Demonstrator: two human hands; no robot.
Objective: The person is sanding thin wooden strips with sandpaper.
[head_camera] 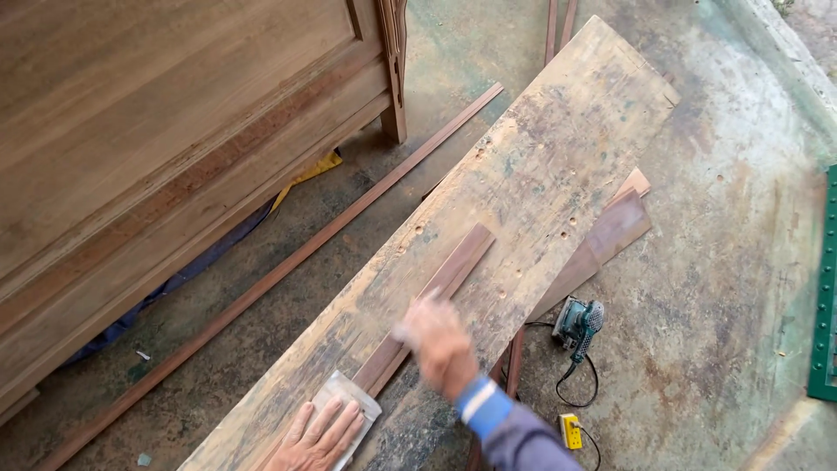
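On the worn plank (523, 174) that is serving as a bench, a thin wood strip (436, 296) is lying flat, its long axis running with the plank's, from lower left up to upper right, the far end pointing toward the plank's far end. The left hand (318, 432) is lying open and flat, fingers spread, pressing a pale sheet of sandpaper (349, 406) down at the strip's near end, probably so the palm spreads pressure evenly. The right hand (440, 344) is blurring over the strip's middle; whether it is gripping or only resting there cannot be told, though it seems to be steadying the strip against sliding. The plank is giving the slender piece full support along its length. On the concrete floor (715, 262) to the right, a green sander (580, 324) is sitting with its cord near a yellow plug (570, 431). A long batten (288, 270) is lying left of the plank, beside a large wooden panel (157, 131).
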